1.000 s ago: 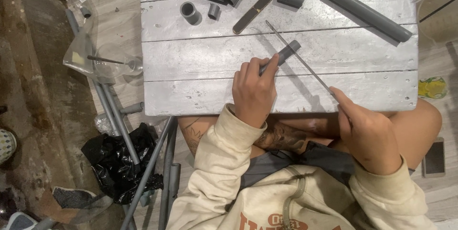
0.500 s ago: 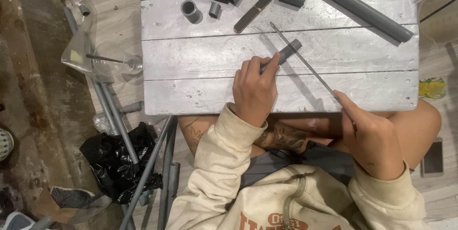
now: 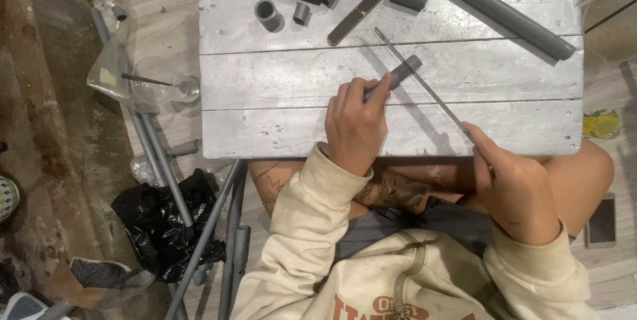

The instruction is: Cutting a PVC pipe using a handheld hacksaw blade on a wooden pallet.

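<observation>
Grey pipe piece (image 3: 398, 74) in left hand (image 3: 357, 124); file (image 3: 424, 81) in right hand (image 3: 514, 184).

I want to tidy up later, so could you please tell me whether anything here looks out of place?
Yes: a crumpled black plastic bag and loose long grey pipes lie strewn on the floor beside the grey plank table.

Bright, even overhead light, short soft shadows, sharp focus throughout
</observation>
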